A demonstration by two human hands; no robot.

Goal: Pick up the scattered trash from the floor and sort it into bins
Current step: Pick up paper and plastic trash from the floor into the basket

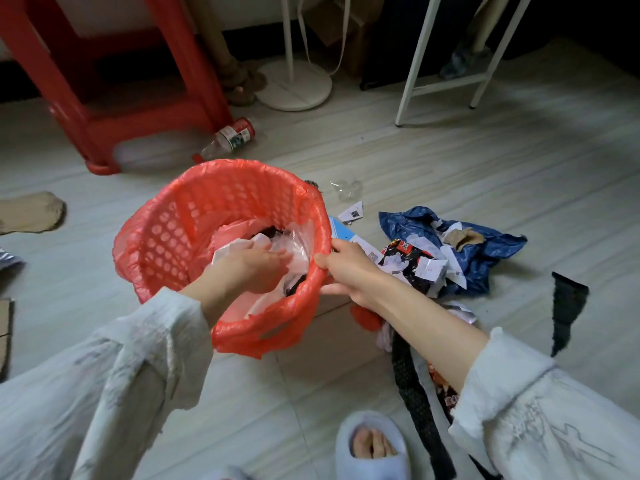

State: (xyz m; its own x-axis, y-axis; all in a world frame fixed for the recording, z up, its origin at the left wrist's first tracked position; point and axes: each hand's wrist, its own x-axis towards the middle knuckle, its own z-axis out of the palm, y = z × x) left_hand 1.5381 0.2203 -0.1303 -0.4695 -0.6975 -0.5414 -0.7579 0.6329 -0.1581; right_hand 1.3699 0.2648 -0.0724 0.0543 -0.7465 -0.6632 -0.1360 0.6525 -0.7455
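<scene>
The red lattice bin (194,230), lined with a red plastic bag, is tipped toward the person. The right hand (346,268) grips its rim, while the left hand (256,268) reaches inside with loosely spread fingers on clear plastic and paper already dropped there. Much remains: a heap of wrappers and a blue bag (460,251) just beside the bin, and a plastic bottle (230,138) by the red stool (114,81).

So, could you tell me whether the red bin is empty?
No: the red bin holds crumpled plastic, with the left hand inside.
</scene>
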